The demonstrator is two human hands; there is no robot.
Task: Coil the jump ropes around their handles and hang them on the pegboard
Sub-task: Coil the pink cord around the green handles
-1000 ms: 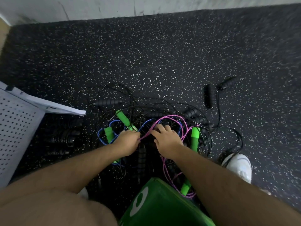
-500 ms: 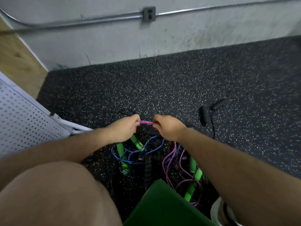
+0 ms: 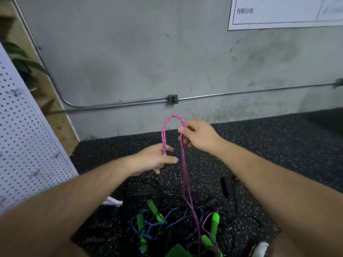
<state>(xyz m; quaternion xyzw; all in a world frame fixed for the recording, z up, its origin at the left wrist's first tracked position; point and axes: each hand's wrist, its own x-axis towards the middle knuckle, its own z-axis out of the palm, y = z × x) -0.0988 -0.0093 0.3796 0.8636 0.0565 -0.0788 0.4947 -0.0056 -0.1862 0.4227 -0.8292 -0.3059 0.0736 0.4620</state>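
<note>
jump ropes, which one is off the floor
The pink rope, held between left hand and right hand; blue rope and black ropes lie on the floor.

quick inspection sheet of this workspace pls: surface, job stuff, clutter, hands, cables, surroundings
surface: speckled black floor, ropes piled by the person
job's things: pink rope held up in a loop, strands trailing to the pile; blue rope and green handles tangled below; pegboard at left, no rope seen on it
clutter: green box, white shoe at bottom edge
grippers: left hand and right hand both grip the pink rope, right higher
cables: thin black cords, black handle in the pile
surroundings: grey wall, conduit, poster
</note>
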